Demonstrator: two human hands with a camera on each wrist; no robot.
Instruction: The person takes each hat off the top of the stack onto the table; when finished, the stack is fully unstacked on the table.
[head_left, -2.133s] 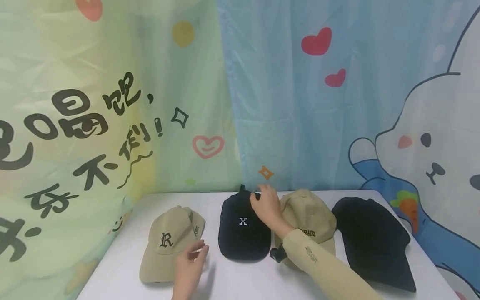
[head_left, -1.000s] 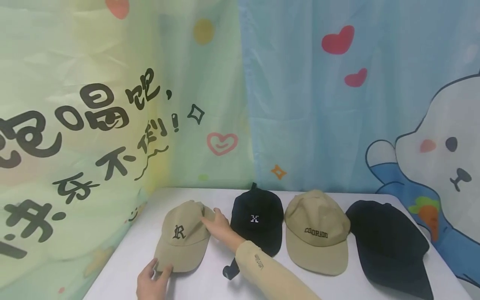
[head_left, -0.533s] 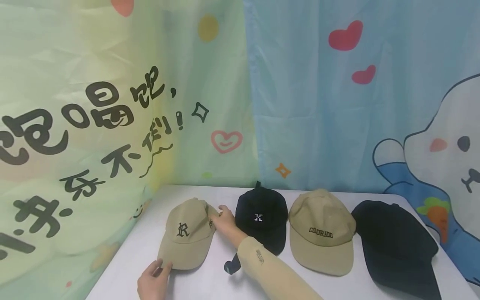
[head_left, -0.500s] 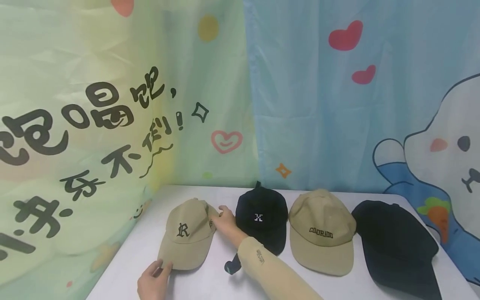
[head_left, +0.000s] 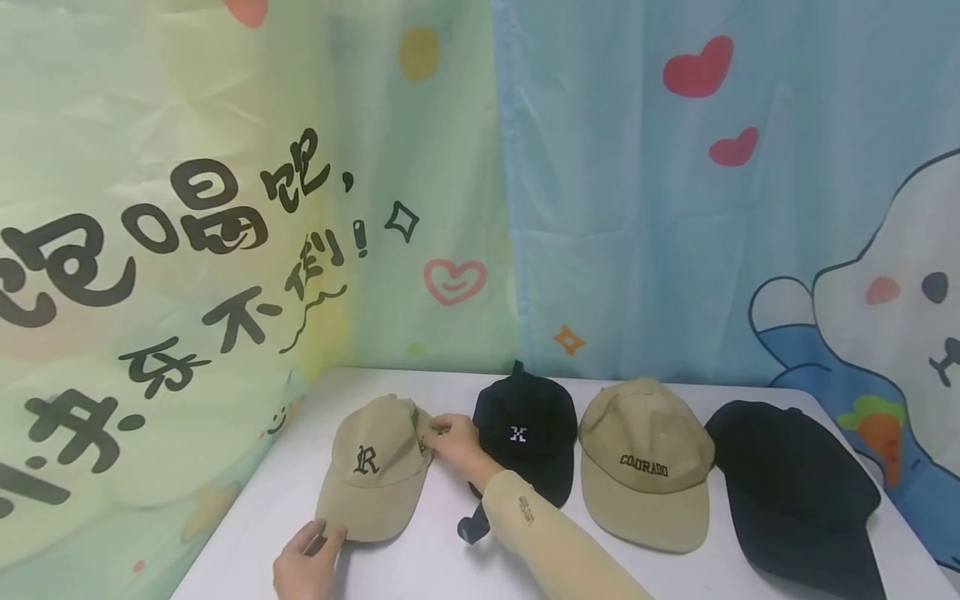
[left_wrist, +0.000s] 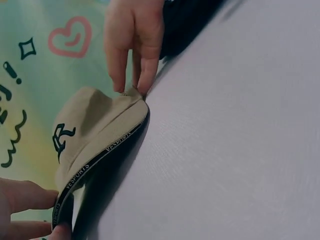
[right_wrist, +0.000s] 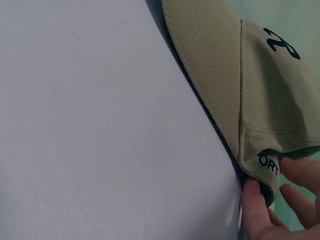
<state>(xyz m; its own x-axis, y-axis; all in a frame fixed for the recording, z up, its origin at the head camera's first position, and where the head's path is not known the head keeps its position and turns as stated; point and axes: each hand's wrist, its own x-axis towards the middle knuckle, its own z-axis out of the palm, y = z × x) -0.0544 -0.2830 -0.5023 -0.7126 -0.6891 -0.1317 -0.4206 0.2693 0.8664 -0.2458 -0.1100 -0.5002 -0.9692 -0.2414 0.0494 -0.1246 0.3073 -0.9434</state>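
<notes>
Printed cloth (head_left: 615, 225) hung beyond both hands, yellow-green with dark lettering to their left and blue with red hearts to their right, where a white rabbit figure (head_left: 885, 333) wore a carrot on blue clothing. Under the hands lay a white bench (head_left: 420, 575).

Between the two hands sat a beige cap (head_left: 378, 475) with a dark letter R on its front. Its brim pointed toward the left hand (head_left: 306, 560), which pinched the near corner of that brim between thumb and fingers. At the cap's other end, the right hand (head_left: 459, 442) grasped the rear edge by its fingertips, just beside small dark lettering. From the left wrist's side, black edging with pale letters ran along the brim, and the underside looked dark.

A pale yellow sleeve (head_left: 562, 542) covered the right arm, with a small dark device (head_left: 472, 528) just below that wrist. Right behind the right hand, partly hidden by it, was a black cap (head_left: 528, 408) with a white mark. Farther to the right of the hand came a COLORADO cap (head_left: 637, 442), also beige, then a plain dark cap (head_left: 795, 483), well apart from both hands.
</notes>
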